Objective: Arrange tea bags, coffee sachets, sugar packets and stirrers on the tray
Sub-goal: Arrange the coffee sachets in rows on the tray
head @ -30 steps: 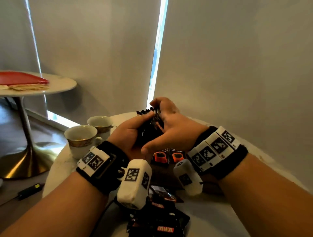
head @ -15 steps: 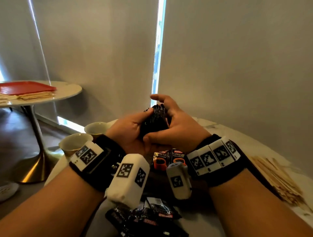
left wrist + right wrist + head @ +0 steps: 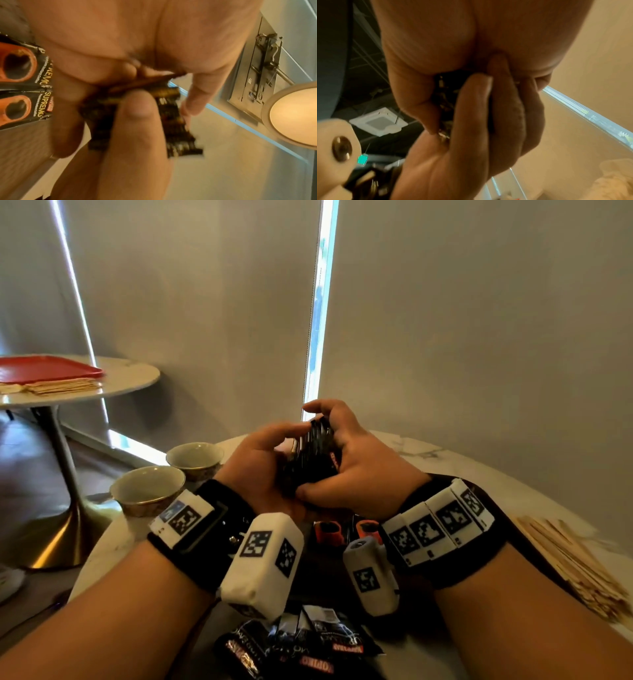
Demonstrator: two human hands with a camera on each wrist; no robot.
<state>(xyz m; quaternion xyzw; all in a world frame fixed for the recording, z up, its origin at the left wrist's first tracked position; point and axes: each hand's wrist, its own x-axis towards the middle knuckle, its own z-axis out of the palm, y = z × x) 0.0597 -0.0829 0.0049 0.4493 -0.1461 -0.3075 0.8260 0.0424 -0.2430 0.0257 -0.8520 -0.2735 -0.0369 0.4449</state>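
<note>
Both hands held a stack of coffee sachets (image 3: 310, 460) upright above the tabletop (image 3: 445, 470), the left hand (image 3: 260, 470) and right hand (image 3: 356, 470) curling their fingers (image 3: 137, 108) round its sides, probably to square the edges before laying them down. More sachets (image 3: 294, 645) lay loose near the wrists, the stirrers (image 3: 575, 570) well off to the right.
</note>
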